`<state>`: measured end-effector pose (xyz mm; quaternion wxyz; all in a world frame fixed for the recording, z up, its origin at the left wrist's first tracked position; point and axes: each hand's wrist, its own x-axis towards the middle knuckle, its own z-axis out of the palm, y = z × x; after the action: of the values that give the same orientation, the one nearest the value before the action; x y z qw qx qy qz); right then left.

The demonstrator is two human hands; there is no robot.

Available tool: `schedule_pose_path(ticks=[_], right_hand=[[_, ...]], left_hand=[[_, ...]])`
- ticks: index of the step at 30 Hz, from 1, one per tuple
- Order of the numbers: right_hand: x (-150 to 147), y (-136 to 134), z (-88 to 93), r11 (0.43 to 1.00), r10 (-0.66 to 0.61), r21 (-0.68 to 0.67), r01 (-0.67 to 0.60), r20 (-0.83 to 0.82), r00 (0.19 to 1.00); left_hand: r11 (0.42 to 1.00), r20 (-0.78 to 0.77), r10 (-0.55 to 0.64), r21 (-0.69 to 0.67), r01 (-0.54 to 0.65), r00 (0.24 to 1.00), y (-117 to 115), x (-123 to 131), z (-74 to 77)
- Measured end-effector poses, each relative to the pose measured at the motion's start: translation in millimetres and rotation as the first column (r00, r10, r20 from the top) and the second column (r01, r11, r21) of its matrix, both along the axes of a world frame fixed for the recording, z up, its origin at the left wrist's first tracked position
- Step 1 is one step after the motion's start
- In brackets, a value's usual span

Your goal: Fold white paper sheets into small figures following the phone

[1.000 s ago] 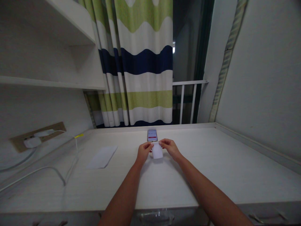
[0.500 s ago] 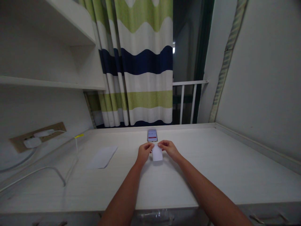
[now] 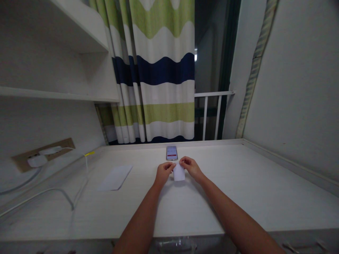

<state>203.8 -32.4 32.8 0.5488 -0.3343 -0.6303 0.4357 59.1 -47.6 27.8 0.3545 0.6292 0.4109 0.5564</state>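
A small white folded paper (image 3: 179, 174) lies on the white desk (image 3: 238, 197), pinched at its top edge from both sides. My left hand (image 3: 163, 172) closes its fingers on the paper's left corner, and my right hand (image 3: 191, 168) grips the right corner. Just behind the paper a phone (image 3: 172, 152) lies flat with its screen lit.
A second sheet of white paper (image 3: 116, 177) lies to the left. White cables (image 3: 53, 192) run from plugs in a wall socket strip (image 3: 39, 158). A striped curtain (image 3: 159, 88) and a white railing (image 3: 212, 113) stand behind the desk; shelves (image 3: 53, 92) hang at left.
Both hands have shifted slightly on the small paper, and its visible part looks a little shorter than before.
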Motion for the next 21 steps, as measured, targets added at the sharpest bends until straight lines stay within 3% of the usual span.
schedule_pose_path(ticks=[12, 16, 21], right_hand=[[-1.5, 3.6, -3.3, 0.999, -0.006, -0.046, 0.006, 0.001, 1.0], [-2.3, 3.3, -3.6, 0.996, 0.014, -0.092, -0.012, 0.017, 1.0], [-1.1, 0.8, -2.5, 0.998, -0.005, -0.056, 0.006, 0.016, 1.0]], left_hand=[[0.998, -0.11, 0.052, 0.043, -0.047, 0.993, 7.5, -3.1, -8.7], [0.999, -0.109, 0.029, 0.027, -0.026, 0.994, 6.0, -2.1, -6.9], [1.0, -0.079, -0.02, -0.022, 0.018, 0.997, 2.3, 0.3, -4.0]])
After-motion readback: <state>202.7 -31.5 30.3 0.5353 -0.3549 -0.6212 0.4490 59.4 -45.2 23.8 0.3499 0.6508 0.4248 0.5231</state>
